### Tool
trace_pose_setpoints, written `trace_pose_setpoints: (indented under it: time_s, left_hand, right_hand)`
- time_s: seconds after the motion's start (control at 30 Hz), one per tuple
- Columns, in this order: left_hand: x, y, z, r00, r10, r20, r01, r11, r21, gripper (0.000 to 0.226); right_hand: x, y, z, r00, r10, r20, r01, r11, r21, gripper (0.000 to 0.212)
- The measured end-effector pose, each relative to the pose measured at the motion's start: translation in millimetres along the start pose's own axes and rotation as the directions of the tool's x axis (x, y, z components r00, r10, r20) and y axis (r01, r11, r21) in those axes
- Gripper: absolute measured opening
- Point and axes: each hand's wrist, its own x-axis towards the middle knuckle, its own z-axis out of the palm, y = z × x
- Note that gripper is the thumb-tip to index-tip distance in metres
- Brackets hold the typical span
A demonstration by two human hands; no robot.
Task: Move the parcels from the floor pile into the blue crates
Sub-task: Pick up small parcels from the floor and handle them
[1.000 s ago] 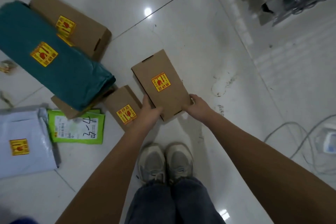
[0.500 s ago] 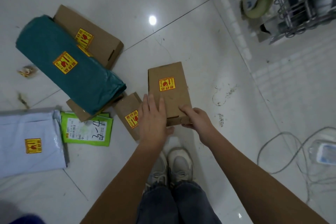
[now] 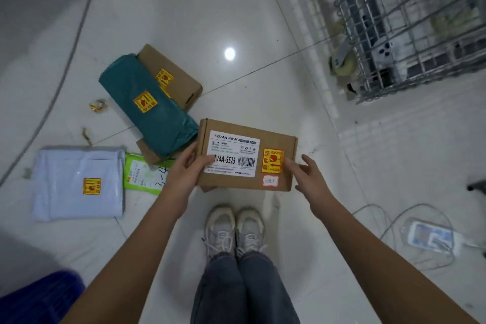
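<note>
The cardboard parcel (image 3: pixel 247 155) is now up off the floor and turned over: its printed white shipping label and barcode face the camera, where half a second ago only a plain brown face with one yellow fragile sticker showed. The left hand (image 3: pixel 188 169) grips its left edge, thumb on the label. The right hand (image 3: pixel 306 175) has let go; its fingers are spread and relaxed just beside the right edge, barely touching or just clear. So the pick is done, and the carry to a crate is what remains.

The blue crate (image 3: pixel 39 297) has come into view at lower left. The camera has risen, so the pile looks smaller: the teal poly bag (image 3: pixel 147 105), the brown box behind it (image 3: pixel 173 73), the white mailer (image 3: pixel 79 181) and the green envelope (image 3: pixel 142 173) lie where they were. A wire cage trolley (image 3: pixel 410 23) fills the upper right.
</note>
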Motion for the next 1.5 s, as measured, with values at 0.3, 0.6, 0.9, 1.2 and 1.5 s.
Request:
trace_pose_setpoints:
  time_s: [0.3,0.6,0.9,1.2,1.5]
  left_hand:
    - [-116.5,71.4,-23.1,0.996,0.091,-0.001,-0.090,0.981,-0.174,0.022]
    - [-284.7,137.2,-61.9,0.963,0.200,-0.182,-0.227,0.964,-0.141,0.027]
    - [-467.1,125.9,-118.1,0.848,0.125,-0.516,-0.362,0.847,-0.389,0.039]
    - [-604.8,38.4,-234.6,0.660,-0.062,-0.749,-0.541,0.652,-0.531,0.020]
    - [-682.0,-68.1,-365.7,0.518,-0.235,-0.822,-0.485,0.711,-0.509,0.039]
  right_hand:
    - [-120.2,-83.8,-26.7,0.941,-0.252,0.227,0.231,0.966,0.113,0.036]
    - [-265.1,-148.5,-40.0,0.859,-0.350,0.374,0.334,0.936,0.110,0.032]
    - [-432.0,-179.9,15.7,0.676,-0.439,0.592,0.548,0.836,-0.007,0.042]
    - [-561.5,-128.8,158.5,0.477,-0.351,0.806,0.716,0.687,-0.124,0.042]
    - [-666.3,-30.2,344.8,0.318,-0.206,0.925,0.882,0.421,-0.210,0.037]
